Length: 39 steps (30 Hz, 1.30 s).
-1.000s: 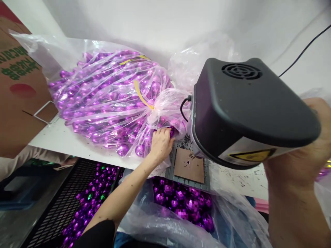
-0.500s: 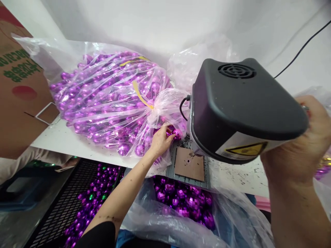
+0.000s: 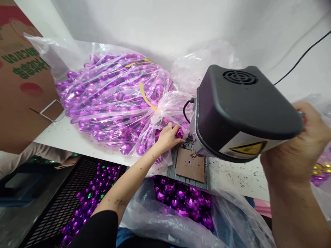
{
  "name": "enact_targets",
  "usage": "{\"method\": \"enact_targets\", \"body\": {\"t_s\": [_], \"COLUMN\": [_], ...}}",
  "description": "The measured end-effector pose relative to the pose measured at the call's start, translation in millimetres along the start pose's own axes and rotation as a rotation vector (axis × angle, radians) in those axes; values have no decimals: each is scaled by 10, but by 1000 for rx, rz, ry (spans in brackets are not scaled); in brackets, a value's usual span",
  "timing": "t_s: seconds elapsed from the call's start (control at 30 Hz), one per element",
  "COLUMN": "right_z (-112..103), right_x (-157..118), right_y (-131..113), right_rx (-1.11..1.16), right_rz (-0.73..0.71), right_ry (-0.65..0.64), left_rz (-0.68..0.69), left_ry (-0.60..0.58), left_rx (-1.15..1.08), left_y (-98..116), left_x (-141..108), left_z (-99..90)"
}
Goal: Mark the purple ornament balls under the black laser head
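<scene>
My left hand (image 3: 168,137) is closed around a shiny purple disco-ball bauble (image 3: 179,133), with thumb and fingers at its sides. It is beside the black machine (image 3: 248,110), which looks like a bench drill press; the machine's head hides its tool. Just below lies a brown square plate (image 3: 190,164) with a small hole, on a grey metal base (image 3: 172,168). On the machine's right side my right hand (image 3: 292,148) is wrapped around a lever (image 3: 301,114), mostly hidden by the fingers and housing.
A tied clear bag of purple baubles (image 3: 111,100) fills the table's left. Below the edge are an open plastic-lined container of baubles (image 3: 183,199) and a black crate (image 3: 49,210). A cardboard box (image 3: 23,103) stands left, near another person's sleeve (image 3: 38,153). Dark shavings dot the table (image 3: 240,177).
My left hand has moved slightly right, bringing the bauble nearer to the machine. My right hand stays on the lever. The view has shifted a little.
</scene>
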State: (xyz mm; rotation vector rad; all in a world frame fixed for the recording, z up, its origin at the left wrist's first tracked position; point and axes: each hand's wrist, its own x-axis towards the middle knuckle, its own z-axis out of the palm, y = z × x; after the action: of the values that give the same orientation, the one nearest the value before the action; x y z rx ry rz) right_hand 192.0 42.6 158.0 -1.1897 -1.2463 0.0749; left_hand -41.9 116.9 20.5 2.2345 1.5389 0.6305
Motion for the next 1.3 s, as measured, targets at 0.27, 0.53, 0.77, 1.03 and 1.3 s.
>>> {"method": "enact_targets", "body": {"t_s": [0.27, 0.53, 0.77, 1.03, 1.3], "right_z": [10, 33, 25, 55, 34], "right_x": [-11, -10, -6, -14, -3], "right_y": [41, -16, -56, -81, -89], "right_rx": [-59, -14, 22, 6, 70], "right_rz": [-6, 27, 34, 58, 55], "right_ry": [43, 39, 7, 31, -10], "left_rz": [-247, -404, -739, -562, 392], "left_ry": [-133, -157, 167, 123, -155], "left_rx": [-965, -1429, -843, 336, 518], "left_y": [12, 178, -601, -1094, -183], "left_x": [-649, -1164, -2420, -2726, -1276], "left_z": [-396, -507, -1161, -1349, -570]}}
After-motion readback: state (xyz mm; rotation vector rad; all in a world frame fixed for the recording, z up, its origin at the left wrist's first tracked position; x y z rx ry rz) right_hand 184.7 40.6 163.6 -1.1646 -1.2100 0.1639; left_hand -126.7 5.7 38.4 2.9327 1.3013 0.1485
